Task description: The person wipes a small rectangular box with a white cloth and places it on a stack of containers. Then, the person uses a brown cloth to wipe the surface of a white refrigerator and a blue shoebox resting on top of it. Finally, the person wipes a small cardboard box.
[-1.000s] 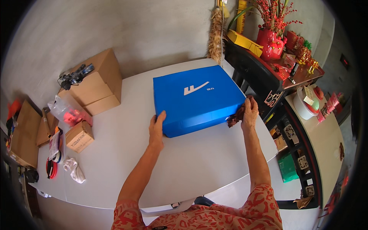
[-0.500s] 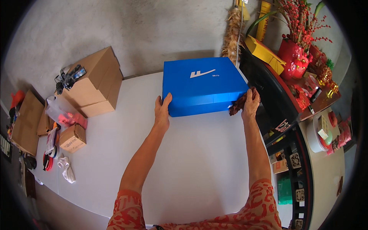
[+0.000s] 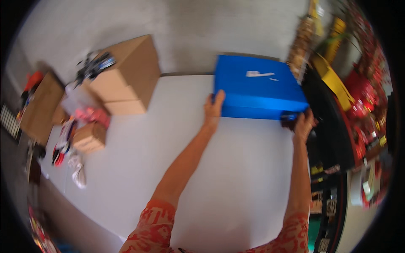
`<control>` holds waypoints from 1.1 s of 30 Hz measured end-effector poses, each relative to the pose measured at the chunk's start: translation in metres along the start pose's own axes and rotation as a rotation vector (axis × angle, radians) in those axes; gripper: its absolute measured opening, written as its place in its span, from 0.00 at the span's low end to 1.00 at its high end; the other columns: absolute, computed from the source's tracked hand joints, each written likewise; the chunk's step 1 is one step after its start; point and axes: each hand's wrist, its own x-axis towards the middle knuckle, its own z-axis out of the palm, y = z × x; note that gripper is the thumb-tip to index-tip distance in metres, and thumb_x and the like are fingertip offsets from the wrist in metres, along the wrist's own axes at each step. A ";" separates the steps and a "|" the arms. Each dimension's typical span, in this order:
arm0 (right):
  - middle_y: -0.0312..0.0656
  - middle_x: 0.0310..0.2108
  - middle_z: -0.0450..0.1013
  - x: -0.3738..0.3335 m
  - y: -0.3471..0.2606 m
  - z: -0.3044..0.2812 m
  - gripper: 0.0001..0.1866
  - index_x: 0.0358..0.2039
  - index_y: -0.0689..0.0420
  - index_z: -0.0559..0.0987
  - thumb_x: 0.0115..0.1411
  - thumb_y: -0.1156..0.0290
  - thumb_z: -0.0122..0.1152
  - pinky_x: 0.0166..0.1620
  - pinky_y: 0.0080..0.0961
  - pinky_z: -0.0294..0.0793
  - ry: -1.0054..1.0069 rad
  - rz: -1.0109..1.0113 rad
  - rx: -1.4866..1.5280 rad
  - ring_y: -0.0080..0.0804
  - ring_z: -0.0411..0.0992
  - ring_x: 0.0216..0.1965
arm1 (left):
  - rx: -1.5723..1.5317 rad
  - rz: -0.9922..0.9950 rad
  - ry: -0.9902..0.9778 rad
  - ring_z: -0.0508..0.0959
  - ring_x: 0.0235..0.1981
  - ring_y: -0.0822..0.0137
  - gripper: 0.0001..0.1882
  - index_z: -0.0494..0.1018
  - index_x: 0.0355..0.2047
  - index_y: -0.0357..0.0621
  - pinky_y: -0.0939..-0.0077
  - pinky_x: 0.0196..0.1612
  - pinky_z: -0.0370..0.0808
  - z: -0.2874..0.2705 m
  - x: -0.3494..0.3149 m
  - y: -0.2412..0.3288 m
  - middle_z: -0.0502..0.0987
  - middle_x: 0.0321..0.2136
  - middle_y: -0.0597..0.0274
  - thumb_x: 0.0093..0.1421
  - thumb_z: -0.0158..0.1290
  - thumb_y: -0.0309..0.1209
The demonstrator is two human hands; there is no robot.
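Note:
A blue lidded cardboard box (image 3: pixel 261 90) with a white mark on its lid lies at the far side of the white table, close to the wall. My left hand (image 3: pixel 214 110) grips its left front corner, thumb over the front face and fingers along the side. At the right front corner is my right hand (image 3: pixel 304 125), closed around a dark brownish-red cloth (image 3: pixel 289 120). That cloth touches the lower front of the box; motion blur smears its outline. Both arms stretch far forward across the table (image 3: pixel 236 177).
Left of the blue box stands a large brown carton (image 3: pixel 137 78) with black gear (image 3: pixel 95 67) on top. Nearby are a small carton (image 3: pixel 90 137), a pinkish plastic bag (image 3: pixel 90 114) and a white cloth (image 3: pixel 77 170). A black chair-like piece (image 3: pixel 333 122) borders the table's right side.
My view has swung to the left, so everything sits further right in the picture. Both hands remain at the blue box's front corners, and the cloth is still in my right hand.

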 end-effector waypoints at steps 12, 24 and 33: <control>0.53 0.49 0.64 -0.152 -0.065 -0.015 0.19 0.52 0.55 0.72 0.59 0.75 0.52 0.50 0.42 0.65 -0.594 -0.538 -0.893 0.51 0.62 0.45 | 0.739 0.294 0.198 0.66 0.53 0.54 0.32 0.62 0.54 0.34 0.63 0.55 0.64 -0.191 -0.099 -0.012 0.66 0.50 0.48 0.55 0.59 0.40; 0.52 0.48 0.64 -0.241 -0.119 -0.032 0.24 0.50 0.56 0.73 0.50 0.82 0.51 0.48 0.43 0.66 -0.631 -0.609 -0.792 0.53 0.62 0.45 | 1.370 0.500 0.940 0.55 0.62 0.47 0.46 0.57 0.58 0.45 0.50 0.58 0.58 -0.468 -0.123 0.095 0.55 0.62 0.49 0.39 0.65 0.34; 0.51 0.48 0.65 -0.311 -0.168 0.000 0.25 0.49 0.53 0.75 0.47 0.81 0.52 0.44 0.47 0.68 -0.527 -0.480 -0.844 0.53 0.63 0.45 | 1.579 0.249 0.233 0.64 0.55 0.49 0.52 0.64 0.59 0.53 0.55 0.57 0.63 -0.562 -0.072 0.135 0.67 0.52 0.53 0.30 0.67 0.53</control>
